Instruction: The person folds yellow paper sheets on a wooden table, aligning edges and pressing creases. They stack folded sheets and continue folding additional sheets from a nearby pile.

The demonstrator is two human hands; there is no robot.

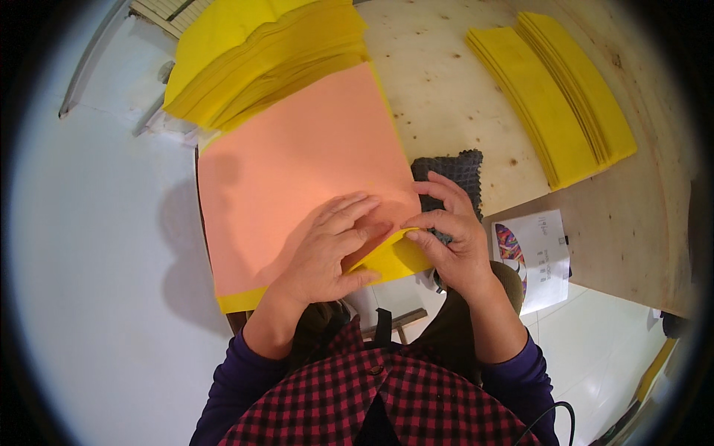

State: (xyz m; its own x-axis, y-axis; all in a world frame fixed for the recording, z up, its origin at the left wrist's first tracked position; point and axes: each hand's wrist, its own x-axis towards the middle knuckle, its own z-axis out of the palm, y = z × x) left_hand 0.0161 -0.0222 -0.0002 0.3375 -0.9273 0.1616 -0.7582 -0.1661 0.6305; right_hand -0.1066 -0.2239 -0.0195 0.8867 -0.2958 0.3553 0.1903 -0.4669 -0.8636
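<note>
I have the person's left hand point(327, 249) over the lower part of a peach sheet point(297, 163), its fingers long and loosely together, the thumb held apart toward a yellow sheet point(398, 260); it grips nothing that I can see. The right hand point(454, 234) pinches the edge of that yellow sheet narrowly between thumb and forefinger, its other fingers spread above and curving over the peach sheet's right edge. The yellow sheet lies beneath the peach one, showing as a strip along the near edge and a thin line up the right side, and its near right part is lifted into a flap between the hands. From my view, a thick pile of yellow sheets point(275, 63) sits just beyond the work, and a dark grey cloth point(467, 172) pokes out beside the right hand. Two yellow stacks point(539, 104) lie side by side farther right on a wooden table point(439, 89), with a white printed carton point(543, 249) below its near edge.
</note>
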